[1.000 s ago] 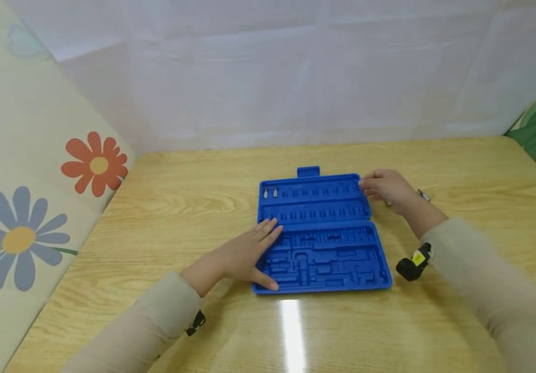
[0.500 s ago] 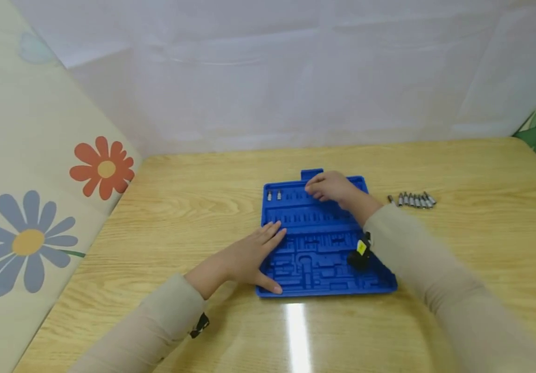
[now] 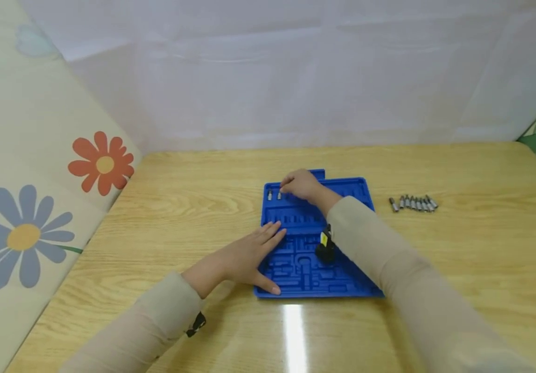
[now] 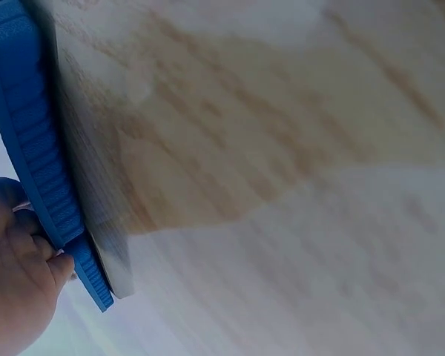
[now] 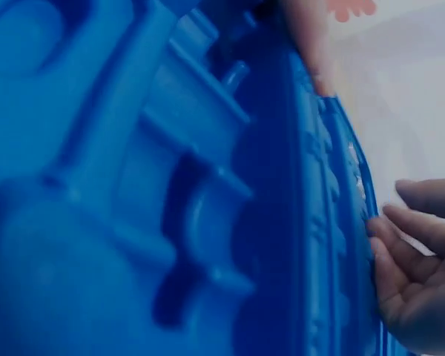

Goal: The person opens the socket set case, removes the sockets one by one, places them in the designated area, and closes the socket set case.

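Observation:
A blue plastic tool case lies open flat on the table. My left hand rests spread over its left edge, thumb along the front corner; the left wrist view shows fingers at the case's rim. In the top row of slots sit two small silver bit sockets, a left one and a right one. My right hand is over that row, just right of them, thumb and fingertips pinched together low at the slots. The bit socket between them is mostly hidden by the fingers.
Several more bit sockets lie in a loose row on the wooden table, right of the case. One bit socket lies slightly apart at their left end. A white cloth hangs behind the table.
My right hand has moved left from beside the case's right edge to the top row, near the two seated bit sockets. The loose sockets have come into view. My left hand stays in place.

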### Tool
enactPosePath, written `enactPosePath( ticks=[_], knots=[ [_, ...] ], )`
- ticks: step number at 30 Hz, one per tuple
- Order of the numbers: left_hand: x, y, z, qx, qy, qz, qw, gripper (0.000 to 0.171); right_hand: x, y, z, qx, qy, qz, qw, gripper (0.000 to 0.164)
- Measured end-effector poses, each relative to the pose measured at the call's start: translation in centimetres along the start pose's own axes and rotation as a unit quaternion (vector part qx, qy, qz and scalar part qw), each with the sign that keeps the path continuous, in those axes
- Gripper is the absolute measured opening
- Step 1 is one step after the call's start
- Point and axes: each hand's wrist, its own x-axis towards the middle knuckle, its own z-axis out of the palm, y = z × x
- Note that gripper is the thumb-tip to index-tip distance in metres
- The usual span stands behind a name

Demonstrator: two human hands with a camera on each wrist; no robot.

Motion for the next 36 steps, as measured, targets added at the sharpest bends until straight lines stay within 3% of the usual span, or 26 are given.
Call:
enactPosePath(
  ticks=[3, 4, 6, 7, 11, 16, 24, 26, 28, 33, 36],
  knots=[
    [0.1, 0.0, 0.1, 0.0, -0.002, 0.0, 1.0, 0.108, 4.5, 3.1, 1.8, -0.101, 0.007, -0.031, 0.994, 0.023],
    [0.1, 0.0, 0.1, -0.001, -0.002, 0.0, 1.0, 0.108, 5.8, 3.8, 2.3, -0.13, 0.001, -0.022, 0.991, 0.024],
    [0.1, 0.0, 0.1, -0.004, -0.002, 0.001, 1.0, 0.108, 8.5, 5.4, 3.1, -0.161, -0.011, -0.02, 0.987, 0.028],
    [0.1, 0.0, 0.1, -0.005, -0.002, 0.001, 1.0, 0.108, 8.7, 5.4, 3.2, -0.162, -0.024, -0.011, 0.986, 0.028],
    [0.2, 0.0, 0.0, -0.006, 0.0, 0.003, 1.0, 0.108, 8.5, 5.1, 3.0, -0.107, -0.033, 0.009, 0.994, 0.033],
    [0.2, -0.1, 0.1, -0.006, 0.0, 0.004, 1.0, 0.108, 9.3, 6.4, 3.0, -0.036, -0.003, 0.031, 0.999, 0.03],
    [0.1, 0.0, 0.2, -0.012, 0.003, 0.007, 0.9999, 0.109, 12.0, 8.9, 4.0, 0.034, 0.053, 0.059, 0.996, 0.019],
    [0.1, 0.0, 0.3, -0.012, 0.004, 0.009, 0.9999, 0.109, 11.4, 8.5, 4.0, 0.045, 0.068, 0.069, 0.994, 0.018],
    [0.1, -0.1, 0.3, -0.009, 0.004, 0.008, 0.9999, 0.109, 9.3, 6.7, 3.4, 0.062, 0.074, 0.077, 0.992, 0.019],
    [0.1, -0.1, 0.1, -0.006, 0.001, 0.002, 1.0, 0.109, 1.1, -0.5, 1.2, 0.073, 0.073, 0.11, 0.989, 0.024],
    [0.1, 0.0, 0.1, -0.005, 0.0, 0.004, 1.0, 0.109, -2.6, -3.6, 0.2, 0.059, 0.073, 0.118, 0.989, 0.025]
  ],
)
